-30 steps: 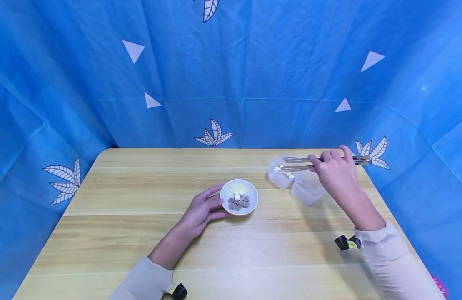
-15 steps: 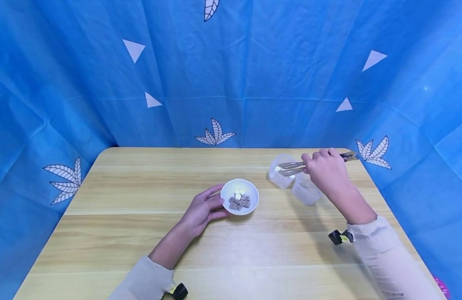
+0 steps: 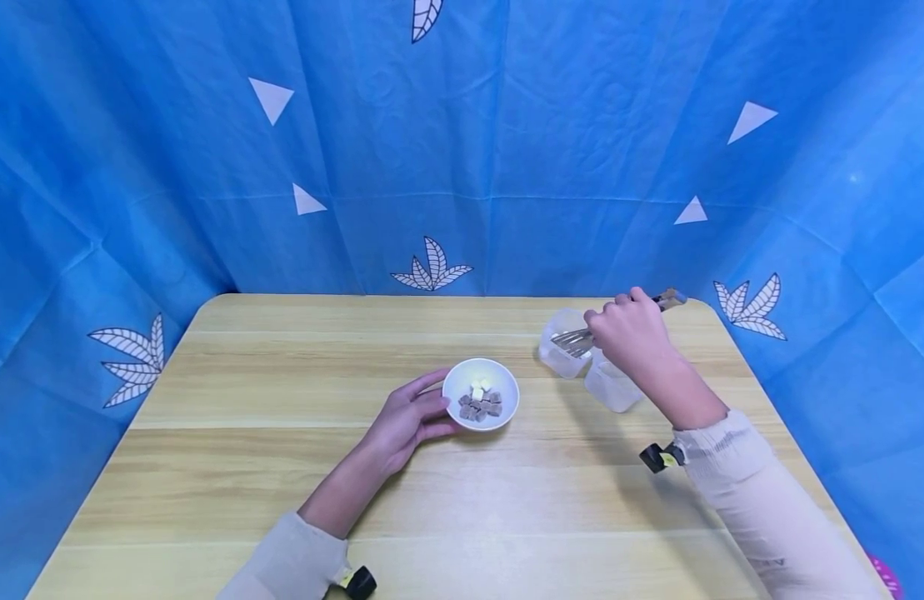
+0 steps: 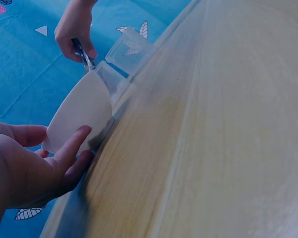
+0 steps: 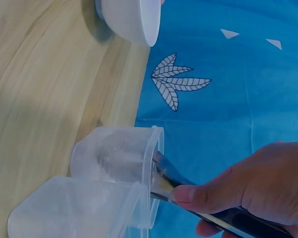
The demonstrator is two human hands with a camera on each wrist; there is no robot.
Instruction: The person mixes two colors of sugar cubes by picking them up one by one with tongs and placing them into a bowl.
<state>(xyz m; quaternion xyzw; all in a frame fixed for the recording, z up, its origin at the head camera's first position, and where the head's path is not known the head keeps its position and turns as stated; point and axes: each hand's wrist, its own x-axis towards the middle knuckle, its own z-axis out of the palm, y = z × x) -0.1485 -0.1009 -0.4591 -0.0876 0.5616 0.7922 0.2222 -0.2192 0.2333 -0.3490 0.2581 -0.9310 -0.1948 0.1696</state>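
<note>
Left of the white bowl [image 3: 502, 382], the left hand [image 3: 406, 423] is holding it, fingers spreading around its outer wall; brown cubes [image 3: 479, 408] and white cubes [image 3: 478, 390] are lying inside. Right of the bowl, the right hand [image 3: 630, 333] is gripping metal tongs [image 3: 574, 339] — thumb and fingers pinching the handles — and their tips are reaching into the farther translucent container [image 3: 549, 358], the nearer translucent container [image 3: 613, 392] standing just beside it.

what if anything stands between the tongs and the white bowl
Only the wall of the plastic box that the tongs dip into; past it, nothing visible blocks the way to the bowl. The second box sits off to the right.
</note>
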